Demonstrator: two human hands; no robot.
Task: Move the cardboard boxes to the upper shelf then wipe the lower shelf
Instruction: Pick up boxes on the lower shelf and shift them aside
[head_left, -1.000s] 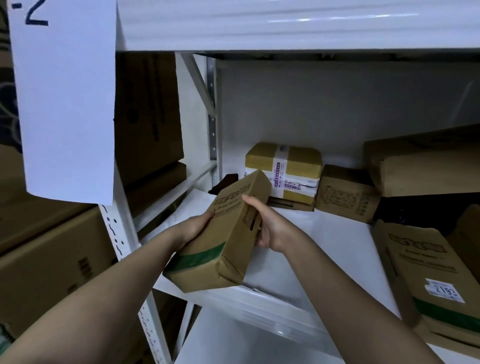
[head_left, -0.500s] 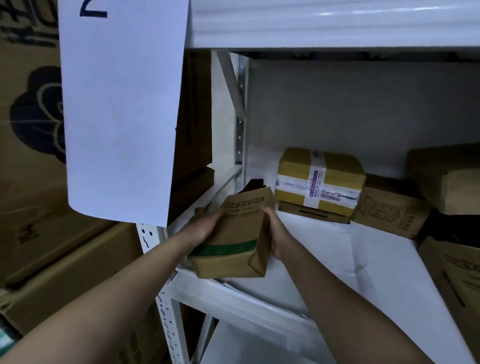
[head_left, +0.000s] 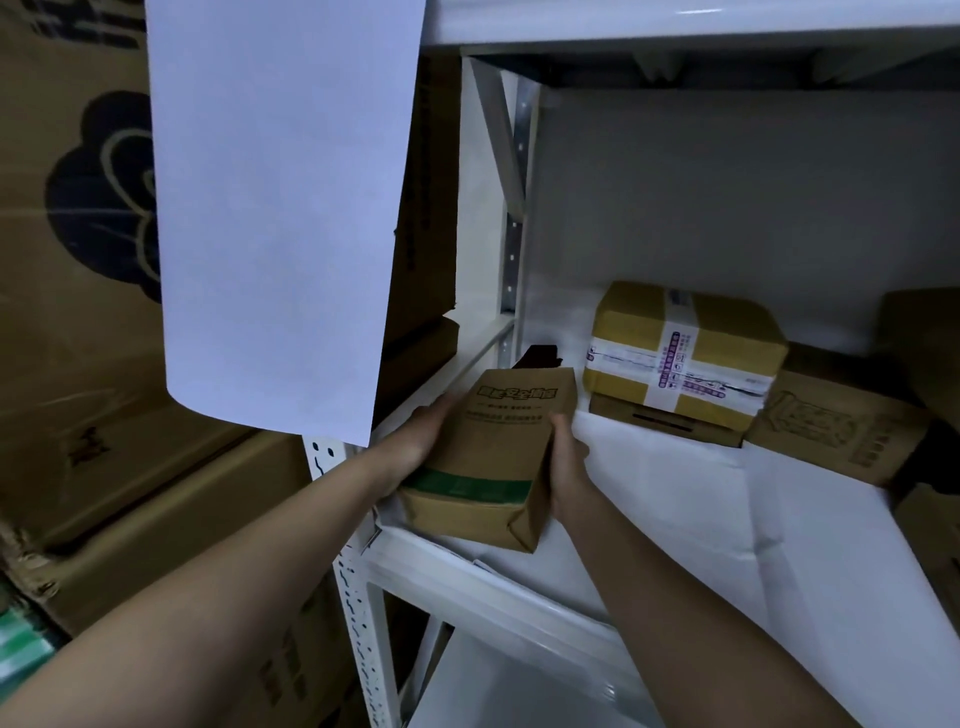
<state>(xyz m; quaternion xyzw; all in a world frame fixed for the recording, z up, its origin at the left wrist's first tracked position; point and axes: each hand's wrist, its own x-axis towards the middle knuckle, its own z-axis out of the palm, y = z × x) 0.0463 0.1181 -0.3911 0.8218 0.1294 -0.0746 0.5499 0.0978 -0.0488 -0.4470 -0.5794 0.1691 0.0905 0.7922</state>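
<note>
Two hands hold one small cardboard box (head_left: 493, 457) at the centre of the frame, the left hand (head_left: 421, 441) curled round its left side and the right hand (head_left: 563, 457) round its right side, so each grip is clamped on the box. It sits at the front left corner of a white shelf (head_left: 675, 499), its near end by the shelf's front edge; whether it rests on the surface or is just lifted I cannot tell. A green band crosses its lower part, and bold characters are printed near its top, with finer lines of print beneath that are too small to read.

Behind it, right of centre, lies a yellowish parcel (head_left: 685, 348) wrapped crosswise in white tape with purple print, unreadable at this size. It rests on a flatter brown box (head_left: 665, 423). To its right, a brown carton with a dark outlined emblem (head_left: 831, 431) stands near the right edge, with further brown boxes partly cut off there.

In the upper left hangs a blank white sheet of paper (head_left: 280, 208), covering part of the white perforated upright (head_left: 348, 571) of the rack. Left of that, large brown cartons (head_left: 78, 260) are stacked, one bearing a dark flower-like mark. Another white shelf board (head_left: 675, 21) runs across the top of the frame, and a grey wall (head_left: 727, 182) closes the back. The light is dim
</note>
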